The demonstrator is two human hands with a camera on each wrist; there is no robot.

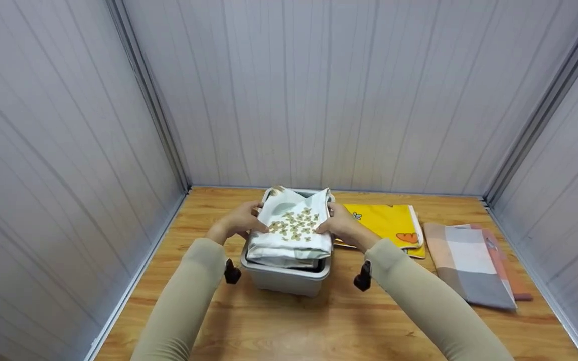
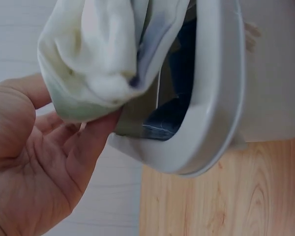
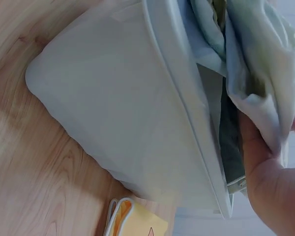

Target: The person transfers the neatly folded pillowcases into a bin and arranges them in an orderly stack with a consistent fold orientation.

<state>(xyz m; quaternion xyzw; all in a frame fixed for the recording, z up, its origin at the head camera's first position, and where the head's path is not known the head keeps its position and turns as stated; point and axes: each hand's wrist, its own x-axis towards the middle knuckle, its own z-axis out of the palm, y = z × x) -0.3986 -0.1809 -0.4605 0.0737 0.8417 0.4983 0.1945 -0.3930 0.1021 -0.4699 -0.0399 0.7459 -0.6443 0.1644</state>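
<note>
A folded white cloth with gold-brown flowers [image 1: 294,225] lies over the top of a light grey plastic bin [image 1: 286,282]. My left hand [image 1: 236,220] holds its left side, thumb on top. On the opposite side, my right hand [image 1: 344,225] grips it with the thumb above. In the left wrist view, the left hand [image 2: 34,157] pinches a soft fold of the cloth [image 2: 88,54] beside the bin's rim [image 2: 219,73]; dark blue fabric [image 2: 169,115] shows inside. The right wrist view has the right hand [image 3: 275,189] around the cloth's edge [image 3: 265,64], above the bin wall [image 3: 108,98].
Right of the bin lies a folded yellow cloth [image 1: 382,220] with a carrot print. Farther right is a checked grey, white and peach cloth [image 1: 469,260], partly over an orange-pink one [image 1: 512,273]. Pale panel walls [image 1: 279,95] enclose the wooden tabletop [image 1: 279,326].
</note>
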